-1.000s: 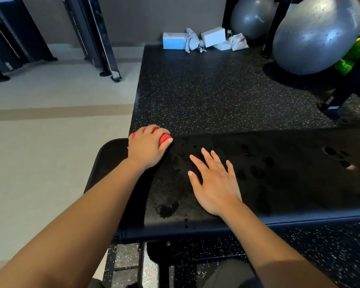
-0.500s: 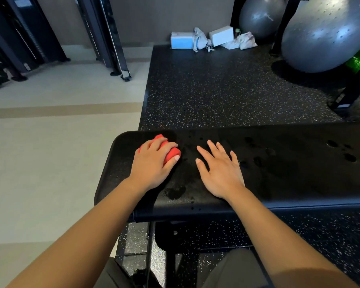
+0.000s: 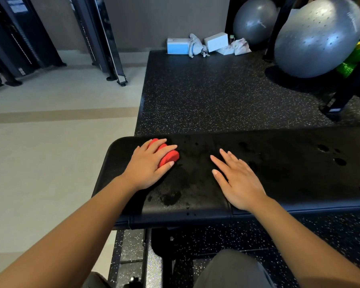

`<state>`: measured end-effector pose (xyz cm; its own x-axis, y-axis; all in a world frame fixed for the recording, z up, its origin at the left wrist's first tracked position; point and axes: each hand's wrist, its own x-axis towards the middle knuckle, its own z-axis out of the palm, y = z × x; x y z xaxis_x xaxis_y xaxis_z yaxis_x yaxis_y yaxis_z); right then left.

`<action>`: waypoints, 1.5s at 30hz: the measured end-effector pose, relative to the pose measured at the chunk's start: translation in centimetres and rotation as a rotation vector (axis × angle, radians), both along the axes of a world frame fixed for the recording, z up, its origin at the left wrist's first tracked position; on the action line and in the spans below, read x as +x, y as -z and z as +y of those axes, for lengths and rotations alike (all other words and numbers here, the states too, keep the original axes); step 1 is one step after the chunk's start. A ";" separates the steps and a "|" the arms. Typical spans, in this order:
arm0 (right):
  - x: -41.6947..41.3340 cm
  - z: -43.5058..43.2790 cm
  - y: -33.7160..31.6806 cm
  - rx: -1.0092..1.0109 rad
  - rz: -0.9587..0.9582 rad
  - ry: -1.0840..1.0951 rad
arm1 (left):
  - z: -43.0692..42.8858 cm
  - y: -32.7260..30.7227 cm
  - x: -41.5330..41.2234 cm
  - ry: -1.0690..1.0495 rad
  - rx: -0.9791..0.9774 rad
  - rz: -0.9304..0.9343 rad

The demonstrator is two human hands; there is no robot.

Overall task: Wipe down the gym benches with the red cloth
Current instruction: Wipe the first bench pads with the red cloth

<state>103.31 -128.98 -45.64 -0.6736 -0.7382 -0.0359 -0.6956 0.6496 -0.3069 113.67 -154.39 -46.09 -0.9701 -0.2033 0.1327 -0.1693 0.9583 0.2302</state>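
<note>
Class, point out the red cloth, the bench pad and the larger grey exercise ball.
red cloth [image 3: 169, 157], head view, its nearest visible fold.
bench pad [image 3: 283, 173], head view, bare top surface.
larger grey exercise ball [image 3: 318, 38], head view, its middle.

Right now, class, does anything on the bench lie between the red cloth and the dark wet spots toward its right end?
Yes. The right hand lies flat on the bench, between the cloth under the left hand and the wet spots farther right. Nothing else shows there.

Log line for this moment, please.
left hand: grips cloth on bench | right hand: flat on bench | dark spots: right part of bench
</note>
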 end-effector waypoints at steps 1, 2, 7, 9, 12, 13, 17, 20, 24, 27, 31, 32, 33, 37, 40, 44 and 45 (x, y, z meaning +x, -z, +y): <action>0.0 -0.1 0.0 -0.006 0.006 0.009 | 0.7 0.0 -0.7 -0.073 -0.007 -0.003; 0.0 -0.2 0.0 -0.010 0.010 0.017 | 1.6 0.1 -1.6 -0.157 -0.009 -0.007; 0.0 -0.1 0.0 -0.024 -0.002 0.023 | 5.4 0.0 -4.8 -0.468 0.045 0.008; 0.0 -0.1 0.0 -0.031 -0.005 0.024 | 5.2 -0.2 -4.7 -0.447 0.072 -0.035; -0.1 -0.1 0.1 -0.032 -0.004 0.023 | 3.2 -0.4 -2.9 -0.273 -0.032 -0.052; -0.1 -0.1 0.1 -0.031 -0.004 0.022 | 2.4 -0.4 -2.3 -0.185 -0.066 -0.028; -0.1 -0.2 0.3 -0.012 -0.008 0.029 | 0.5 -0.1 -2.4 0.008 -0.022 -0.012; -0.1 -0.2 0.2 -0.008 0.007 0.036 | 0.3 0.3 -4.3 0.003 -0.061 0.005; -0.1 -0.2 0.1 -0.015 0.002 0.041 | 0.5 0.1 -5.8 -0.049 -0.046 0.017; 0.0 -0.2 0.0 -0.013 -0.005 0.036 | 1.1 0.0 -5.7 -0.067 -0.032 0.034; 0.2 -0.1 -0.1 -0.009 -0.010 0.027 | 1.8 0.4 -3.3 -0.038 0.014 0.065; 0.2 -0.1 -0.2 -0.007 -0.005 0.026 | 1.9 0.5 -2.8 -0.031 0.024 0.068; 0.2 -0.1 -0.1 -0.002 -0.003 0.026 | 2.0 0.6 -2.5 -0.028 0.033 0.066; 0.0 -0.3 0.1 -0.003 0.007 0.030 | 2.5 0.4 -3.3 -0.075 0.014 0.019; -0.1 -0.3 0.3 -0.013 0.007 0.031 | 2.4 0.3 -4.5 -0.105 -0.013 -0.004; -0.2 -0.3 0.5 -0.014 0.024 0.035 | 1.6 0.5 -6.0 -0.075 -0.009 0.000; -0.3 -0.3 0.5 -0.017 0.025 0.038 | 1.5 0.5 -6.6 -0.076 0.000 0.003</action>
